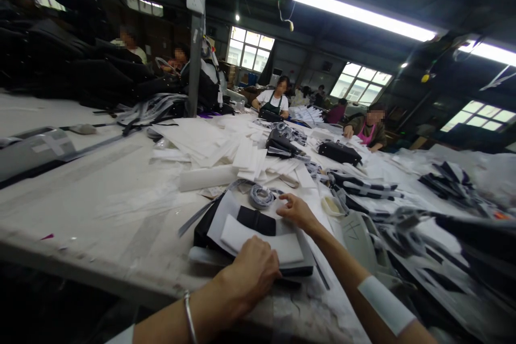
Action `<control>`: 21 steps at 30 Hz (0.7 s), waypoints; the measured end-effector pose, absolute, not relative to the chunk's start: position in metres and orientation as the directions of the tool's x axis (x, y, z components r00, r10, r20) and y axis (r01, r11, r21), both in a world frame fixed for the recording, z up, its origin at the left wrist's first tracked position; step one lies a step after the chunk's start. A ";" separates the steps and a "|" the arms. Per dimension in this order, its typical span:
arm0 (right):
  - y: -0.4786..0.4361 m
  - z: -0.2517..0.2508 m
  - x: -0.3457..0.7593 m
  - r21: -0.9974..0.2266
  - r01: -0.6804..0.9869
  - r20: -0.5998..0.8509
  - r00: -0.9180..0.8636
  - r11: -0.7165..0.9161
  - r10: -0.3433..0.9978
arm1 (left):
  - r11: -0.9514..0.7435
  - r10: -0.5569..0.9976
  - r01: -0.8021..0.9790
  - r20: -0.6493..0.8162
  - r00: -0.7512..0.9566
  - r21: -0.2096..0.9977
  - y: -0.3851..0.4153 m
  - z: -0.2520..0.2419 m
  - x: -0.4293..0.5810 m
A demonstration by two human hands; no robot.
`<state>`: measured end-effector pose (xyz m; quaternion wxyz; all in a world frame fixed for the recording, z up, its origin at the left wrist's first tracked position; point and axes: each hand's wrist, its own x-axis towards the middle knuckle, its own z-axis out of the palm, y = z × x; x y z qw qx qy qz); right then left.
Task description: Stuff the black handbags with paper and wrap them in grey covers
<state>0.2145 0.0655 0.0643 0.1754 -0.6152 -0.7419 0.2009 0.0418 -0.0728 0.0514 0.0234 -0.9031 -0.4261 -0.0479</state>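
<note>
Under the left hand [252, 271], the white strip [282, 247] lies left to right.

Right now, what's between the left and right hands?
Head view: a white sheet and, beside it, a small black piece lie on the stack between the left hand and the right hand.

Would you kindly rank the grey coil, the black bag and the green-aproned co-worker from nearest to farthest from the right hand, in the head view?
1. The grey coil, just left of the right hand.
2. The black bag, mid-table, beyond it.
3. The green-aproned co-worker, at the far end.
</note>
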 end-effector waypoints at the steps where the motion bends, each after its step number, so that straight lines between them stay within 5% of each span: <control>1: 0.065 0.061 0.214 -0.529 0.835 0.013 -0.172 0.153 0.985 | -0.657 0.751 0.754 0.100 0.653 0.010 -0.068 0.059 0.042; 16: 0.051 0.042 0.223 -0.662 0.700 0.290 -0.091 0.268 0.953 | -0.714 0.689 0.696 0.251 0.680 0.073 -0.043 0.036 0.036; 21: 0.047 0.050 0.235 -0.675 0.634 0.313 -0.219 0.379 0.924 | -0.760 0.649 0.627 0.258 0.716 0.172 -0.038 0.032 0.032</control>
